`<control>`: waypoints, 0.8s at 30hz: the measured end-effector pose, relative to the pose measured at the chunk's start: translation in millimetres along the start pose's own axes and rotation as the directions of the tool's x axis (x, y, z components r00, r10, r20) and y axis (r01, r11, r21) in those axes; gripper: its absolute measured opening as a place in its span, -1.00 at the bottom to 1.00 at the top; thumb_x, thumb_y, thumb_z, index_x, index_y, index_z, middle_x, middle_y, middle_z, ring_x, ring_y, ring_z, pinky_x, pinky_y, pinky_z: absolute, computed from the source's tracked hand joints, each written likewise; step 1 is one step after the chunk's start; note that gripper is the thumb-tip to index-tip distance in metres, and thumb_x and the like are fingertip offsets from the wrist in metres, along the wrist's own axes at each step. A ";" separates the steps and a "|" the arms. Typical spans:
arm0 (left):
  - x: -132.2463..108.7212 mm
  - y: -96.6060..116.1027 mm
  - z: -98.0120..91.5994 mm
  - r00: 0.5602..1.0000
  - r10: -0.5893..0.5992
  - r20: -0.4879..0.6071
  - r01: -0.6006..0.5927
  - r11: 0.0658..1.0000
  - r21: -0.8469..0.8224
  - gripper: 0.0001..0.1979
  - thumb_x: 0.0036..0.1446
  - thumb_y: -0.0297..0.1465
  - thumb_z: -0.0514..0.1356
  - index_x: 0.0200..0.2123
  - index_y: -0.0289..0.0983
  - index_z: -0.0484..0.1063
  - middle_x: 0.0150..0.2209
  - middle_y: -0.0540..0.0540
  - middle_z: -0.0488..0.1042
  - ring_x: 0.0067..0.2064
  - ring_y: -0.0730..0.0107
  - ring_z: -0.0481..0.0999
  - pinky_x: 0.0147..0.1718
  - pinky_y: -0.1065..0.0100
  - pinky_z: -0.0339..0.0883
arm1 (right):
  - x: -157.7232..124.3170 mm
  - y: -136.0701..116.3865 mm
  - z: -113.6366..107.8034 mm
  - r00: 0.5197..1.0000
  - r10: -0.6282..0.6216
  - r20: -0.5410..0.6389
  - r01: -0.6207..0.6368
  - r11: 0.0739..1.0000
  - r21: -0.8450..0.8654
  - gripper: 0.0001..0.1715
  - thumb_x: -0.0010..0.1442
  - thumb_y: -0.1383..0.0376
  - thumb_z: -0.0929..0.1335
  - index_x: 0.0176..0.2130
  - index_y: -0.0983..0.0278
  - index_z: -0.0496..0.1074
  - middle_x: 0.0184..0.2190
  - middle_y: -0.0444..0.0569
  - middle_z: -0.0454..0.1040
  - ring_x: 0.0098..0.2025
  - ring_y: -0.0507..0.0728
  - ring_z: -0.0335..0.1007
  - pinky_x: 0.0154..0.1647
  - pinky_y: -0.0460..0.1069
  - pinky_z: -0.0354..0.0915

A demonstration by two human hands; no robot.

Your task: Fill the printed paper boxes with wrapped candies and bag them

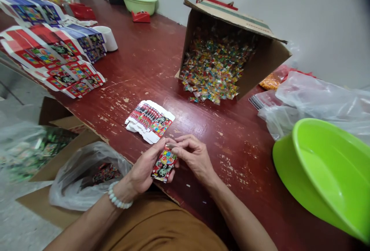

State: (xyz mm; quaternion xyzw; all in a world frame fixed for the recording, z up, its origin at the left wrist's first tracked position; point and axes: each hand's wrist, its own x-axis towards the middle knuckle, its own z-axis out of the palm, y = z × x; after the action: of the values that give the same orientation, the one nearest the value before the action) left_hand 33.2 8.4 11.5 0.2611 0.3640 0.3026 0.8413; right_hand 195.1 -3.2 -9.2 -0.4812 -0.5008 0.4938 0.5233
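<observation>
My left hand (141, 170) and my right hand (193, 156) hold a small red printed cardboard carton (164, 165) between them above the table's near edge. The left fingers wrap its side, and the right fingertips pinch its top edge. A flat, die-cut strip of matching red printed card (150, 122) lies just beyond my hands on the worn red wooden table (144, 66). A pale beaded bracelet (117, 196) circles my left wrist.
A tipped cardboard box (231, 25) spills colourful wrapped sweets (214, 68) at the table's centre. Stacks of printed card sheets (52, 54) lie at the left. A lime-green basin (326, 174) and clear plastic bags (318, 104) sit at the right. A plastic bag (83, 178) rests below the near edge.
</observation>
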 end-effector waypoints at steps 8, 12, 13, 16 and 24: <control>1.6 6.5 5.3 0.993 -0.007 -0.116 -0.010 0.990 -0.140 -0.61 0.43 -0.27 -0.10 -0.04 -0.36 0.43 -0.47 -0.14 0.57 -0.63 0.32 0.52 -0.66 0.33 0.47 | -22.3 15.2 17.4 0.991 0.027 -0.133 -0.007 0.989 0.147 -0.44 0.12 0.15 0.52 0.08 0.07 0.36 -0.07 -0.05 0.41 -0.39 0.01 0.43 -0.38 -0.04 0.49; 0.9 1.9 5.5 0.986 0.069 -0.151 -0.084 0.992 -0.096 -0.68 0.38 -0.28 0.02 0.01 -0.34 0.42 -0.48 -0.08 0.55 -0.62 0.35 0.52 -0.64 0.36 0.47 | -19.3 12.9 15.1 0.999 -0.034 -0.026 0.036 0.996 0.083 -0.78 0.21 0.17 0.45 -0.14 0.17 0.47 -0.11 -0.02 0.40 -0.48 -0.01 0.43 -0.53 -0.06 0.45; 1.0 -0.3 5.2 0.983 0.093 -0.157 -0.106 0.991 -0.078 -0.69 0.34 -0.26 0.09 0.00 -0.33 0.42 -0.48 -0.07 0.55 -0.62 0.35 0.51 -0.65 0.37 0.47 | -17.2 10.3 12.4 0.996 -0.088 -0.025 0.088 0.996 0.014 -0.84 0.21 0.20 0.45 -0.19 0.19 0.50 -0.13 -0.02 0.42 -0.40 0.02 0.47 -0.45 -0.06 0.47; 2.8 -6.3 4.5 0.980 0.127 -0.152 -0.133 0.991 -0.033 -0.63 0.19 -0.17 0.25 -0.07 -0.32 0.43 -0.50 -0.03 0.52 -0.65 0.38 0.47 -0.70 0.40 0.42 | -10.2 2.7 5.4 0.989 -0.146 -0.005 0.145 0.987 -0.074 -0.91 0.18 0.25 0.46 -0.34 0.23 0.53 -0.20 -0.01 0.48 -0.27 0.07 0.49 -0.32 -0.05 0.48; 4.1 -3.9 2.4 0.994 0.088 -0.069 -0.090 0.996 -0.019 -0.54 0.26 -0.08 0.18 0.13 -0.16 0.31 -0.49 0.00 0.51 -0.63 0.34 0.49 -0.68 0.39 0.39 | -2.4 1.0 2.1 0.999 -0.018 0.049 0.014 0.997 0.072 -0.75 0.16 0.20 0.48 -0.13 0.17 0.51 -0.34 -0.13 0.51 -0.48 -0.01 0.40 -0.43 -0.07 0.42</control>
State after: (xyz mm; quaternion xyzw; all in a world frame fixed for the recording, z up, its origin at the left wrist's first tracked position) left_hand 38.5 8.1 8.5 0.2572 0.3770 0.3526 0.8169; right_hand 193.0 -5.5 -10.3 -0.4456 -0.4994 0.5191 0.5316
